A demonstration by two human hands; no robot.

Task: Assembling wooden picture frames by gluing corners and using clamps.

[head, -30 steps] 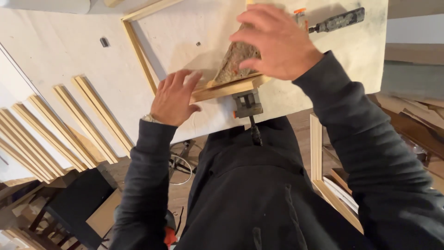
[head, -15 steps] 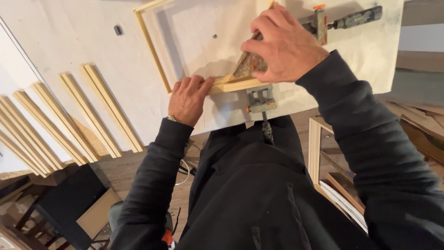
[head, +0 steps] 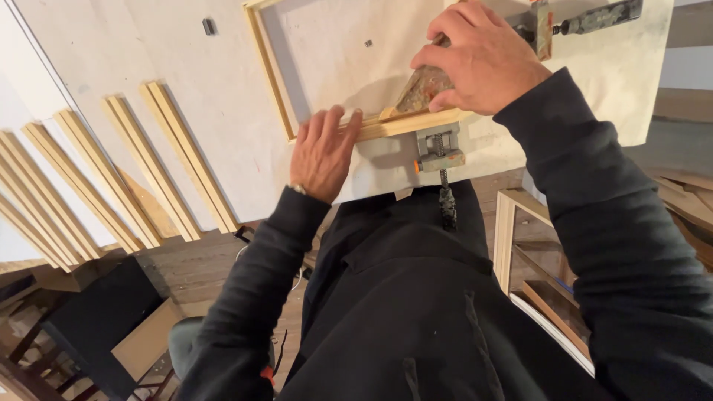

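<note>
A light wooden frame [head: 267, 82] lies on a pale workbench board [head: 186, 89]. Its near rail [head: 401, 125] is held by a grey clamp [head: 440, 148] with an orange tab at the bench's front edge. My left hand [head: 323, 152] lies flat, fingers spread, on the near rail left of the clamp. My right hand [head: 486, 56] grips a stained triangular wooden corner block [head: 422, 90] set in the frame's inside corner above the clamp.
A second clamp with a dark handle [head: 594, 16] lies at the bench's far right. Several loose wooden slats [head: 134, 174] lean side by side on the left. A wooden frame [head: 509, 238] stands on the floor at the right, a dark box [head: 96, 312] lower left.
The view has shifted so bench and frame sit further right and up. Both hands keep their places on the rail and the corner block.
</note>
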